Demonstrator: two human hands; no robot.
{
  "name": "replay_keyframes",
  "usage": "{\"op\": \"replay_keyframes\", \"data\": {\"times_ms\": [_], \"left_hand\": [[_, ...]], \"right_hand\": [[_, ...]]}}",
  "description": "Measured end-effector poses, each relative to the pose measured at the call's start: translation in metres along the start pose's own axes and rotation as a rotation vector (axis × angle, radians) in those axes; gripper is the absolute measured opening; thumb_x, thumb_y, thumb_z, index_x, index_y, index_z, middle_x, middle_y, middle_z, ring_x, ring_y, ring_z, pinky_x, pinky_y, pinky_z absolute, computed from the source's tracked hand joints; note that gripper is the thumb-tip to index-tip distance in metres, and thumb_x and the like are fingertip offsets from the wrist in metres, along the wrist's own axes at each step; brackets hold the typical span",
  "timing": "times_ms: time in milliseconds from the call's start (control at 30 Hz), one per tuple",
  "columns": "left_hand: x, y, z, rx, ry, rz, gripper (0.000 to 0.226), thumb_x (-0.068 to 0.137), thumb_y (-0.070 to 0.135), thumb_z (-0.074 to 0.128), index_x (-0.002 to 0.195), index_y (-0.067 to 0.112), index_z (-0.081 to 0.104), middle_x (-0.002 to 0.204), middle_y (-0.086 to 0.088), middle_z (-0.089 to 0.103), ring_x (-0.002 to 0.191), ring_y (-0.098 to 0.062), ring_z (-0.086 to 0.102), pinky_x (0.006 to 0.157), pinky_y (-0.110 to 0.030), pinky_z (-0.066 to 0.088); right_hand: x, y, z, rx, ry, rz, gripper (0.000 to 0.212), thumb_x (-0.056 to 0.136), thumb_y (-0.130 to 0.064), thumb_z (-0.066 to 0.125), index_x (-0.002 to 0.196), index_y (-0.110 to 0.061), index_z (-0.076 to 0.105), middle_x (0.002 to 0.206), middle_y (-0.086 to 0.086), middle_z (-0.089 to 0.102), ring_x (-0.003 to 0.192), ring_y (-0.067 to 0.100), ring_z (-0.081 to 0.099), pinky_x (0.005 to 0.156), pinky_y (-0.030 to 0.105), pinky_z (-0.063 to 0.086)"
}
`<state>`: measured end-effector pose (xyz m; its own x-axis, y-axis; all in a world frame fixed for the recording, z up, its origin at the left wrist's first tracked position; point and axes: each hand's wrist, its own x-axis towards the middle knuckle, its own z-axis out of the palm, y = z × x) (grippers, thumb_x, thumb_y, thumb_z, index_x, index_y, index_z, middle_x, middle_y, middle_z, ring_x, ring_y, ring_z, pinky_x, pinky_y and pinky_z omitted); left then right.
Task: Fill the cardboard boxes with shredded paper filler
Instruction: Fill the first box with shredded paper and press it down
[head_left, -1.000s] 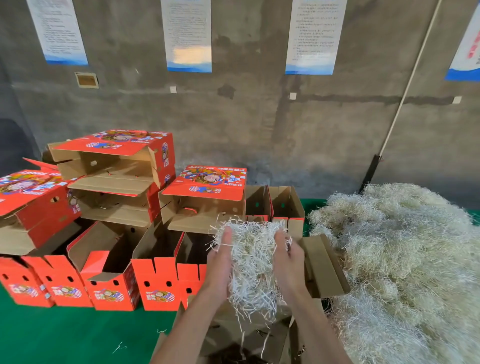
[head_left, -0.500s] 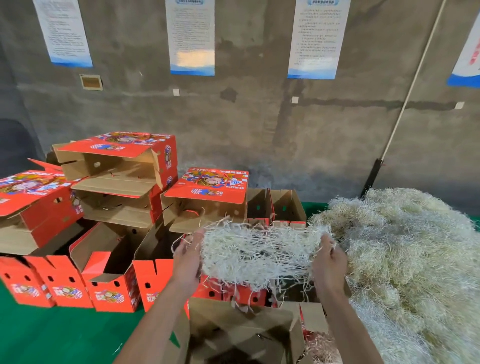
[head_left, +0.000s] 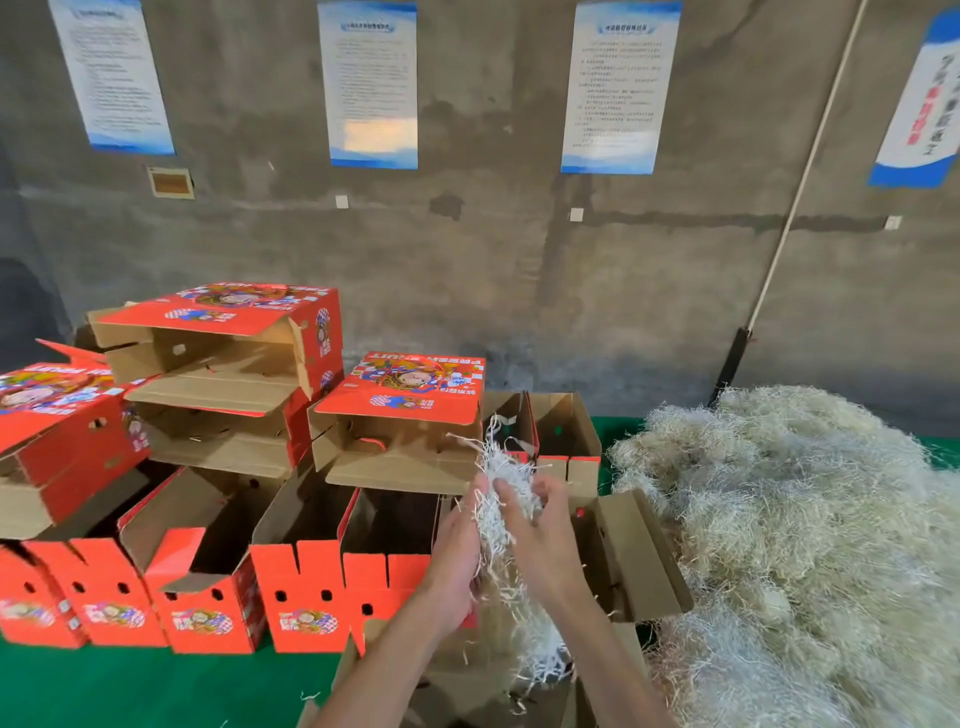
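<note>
A clump of white shredded paper (head_left: 501, 499) is squeezed between my two hands, with strands hanging down from it. My left hand (head_left: 460, 551) presses it from the left and my right hand (head_left: 540, 525) grips it from the right, fingers curled into the strands. Both hands are held above an open cardboard box (head_left: 628, 561) at the bottom centre, whose inside is mostly hidden by my arms. A big heap of shredded paper filler (head_left: 810, 545) lies to the right on the green surface.
Several red printed cardboard boxes (head_left: 332, 587) stand open in a row on the green surface (head_left: 130, 686), with more boxes (head_left: 218, 358) stacked on their sides behind them. A grey concrete wall with posters rises behind. A pole (head_left: 779, 249) leans against the wall.
My hands, spread wide half a second ago with the paper stretched between them, have come together and pressed the clump into a narrow bundle.
</note>
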<state>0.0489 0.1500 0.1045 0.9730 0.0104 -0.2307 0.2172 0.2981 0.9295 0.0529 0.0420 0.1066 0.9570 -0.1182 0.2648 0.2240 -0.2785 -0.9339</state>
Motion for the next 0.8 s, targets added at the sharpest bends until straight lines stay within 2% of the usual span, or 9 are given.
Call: {"op": "replay_keyframes", "data": {"times_ms": [100,200,267,333,467,567,667,733,800], "left_hand": [[0.002,-0.002,-0.001,0.11,0.112,0.071,0.048,0.06,0.089,0.063,0.095,0.056,0.069,0.085,0.018,0.075,0.078,-0.002,0.07,0.07,-0.028,0.055],[0.006,-0.003,-0.012,0.19,0.191,0.044,0.052,0.074,0.08,0.063,0.11,0.043,0.061,0.059,0.011,0.068,0.046,-0.005,0.059,0.043,-0.02,0.044],[0.015,0.0,-0.027,0.148,0.267,0.009,0.076,0.071,0.077,0.067,0.126,0.027,0.049,0.083,0.004,0.069,0.073,-0.012,0.064,0.066,-0.031,0.054],[0.021,0.003,-0.037,0.073,0.333,-0.022,0.086,0.071,0.074,0.07,0.137,0.027,0.04,0.111,0.005,0.055,0.101,-0.019,0.055,0.093,-0.043,0.047],[0.014,-0.004,-0.015,0.088,0.211,0.004,0.08,0.06,0.088,0.063,0.111,0.028,0.056,0.104,0.007,0.063,0.095,-0.016,0.061,0.084,-0.045,0.053],[0.012,-0.002,-0.015,0.171,0.218,0.04,0.094,0.065,0.074,0.066,0.136,0.016,0.048,0.108,0.001,0.059,0.111,-0.03,0.059,0.101,-0.054,0.047],[0.017,0.022,-0.048,0.029,0.333,-0.037,0.104,0.065,0.065,0.082,0.146,0.015,0.04,0.103,0.006,0.053,0.098,-0.021,0.052,0.092,-0.045,0.04],[0.011,0.029,-0.05,-0.031,0.241,-0.014,0.097,0.057,0.07,0.082,0.139,0.026,0.053,0.107,0.012,0.057,0.095,-0.015,0.055,0.092,-0.039,0.04],[0.004,0.023,-0.035,-0.021,0.068,-0.014,0.094,0.05,0.08,0.08,0.131,0.036,0.06,0.116,0.008,0.068,0.105,-0.019,0.065,0.101,-0.044,0.046]], "right_hand": [[0.0,0.006,0.002,0.003,-0.057,0.047,0.031,0.097,-0.055,0.053,0.115,-0.031,0.064,0.099,-0.009,0.072,0.091,0.007,0.069,0.074,0.021,0.053],[0.0,0.007,-0.005,0.061,-0.062,0.099,0.047,0.096,-0.062,0.051,0.101,-0.021,0.075,0.086,0.007,0.074,0.077,0.023,0.07,0.073,0.042,0.058],[0.003,0.007,-0.017,0.078,0.004,0.14,0.061,0.086,-0.073,0.053,0.095,-0.016,0.072,0.064,-0.001,0.066,0.055,0.013,0.061,0.056,0.03,0.051],[0.008,0.009,-0.025,0.091,0.122,0.193,0.051,0.085,-0.072,0.056,0.088,-0.021,0.063,0.064,-0.014,0.054,0.059,0.002,0.051,0.065,0.022,0.042],[0.004,0.003,-0.004,0.143,0.187,0.164,0.058,0.096,-0.064,0.047,0.082,-0.009,0.056,0.067,-0.005,0.05,0.062,0.009,0.046,0.063,0.029,0.041],[-0.001,-0.003,-0.008,0.155,0.181,0.125,0.061,0.097,-0.064,0.042,0.07,-0.009,0.048,0.057,-0.005,0.043,0.051,0.01,0.037,0.048,0.022,0.034],[0.004,-0.001,-0.039,0.221,0.329,0.149,0.058,0.093,-0.07,0.039,0.063,-0.02,0.038,0.049,-0.009,0.034,0.044,0.01,0.027,0.04,0.022,0.026],[0.003,-0.001,-0.041,0.271,0.345,0.17,0.064,0.091,-0.077,0.032,0.067,-0.019,0.046,0.055,-0.01,0.043,0.049,0.01,0.039,0.049,0.024,0.04],[0.002,-0.002,-0.024,0.317,0.233,0.211,0.06,0.093,-0.076,0.025,0.109,-0.034,0.065,0.097,-0.013,0.067,0.093,0.009,0.063,0.094,0.036,0.051]]}}
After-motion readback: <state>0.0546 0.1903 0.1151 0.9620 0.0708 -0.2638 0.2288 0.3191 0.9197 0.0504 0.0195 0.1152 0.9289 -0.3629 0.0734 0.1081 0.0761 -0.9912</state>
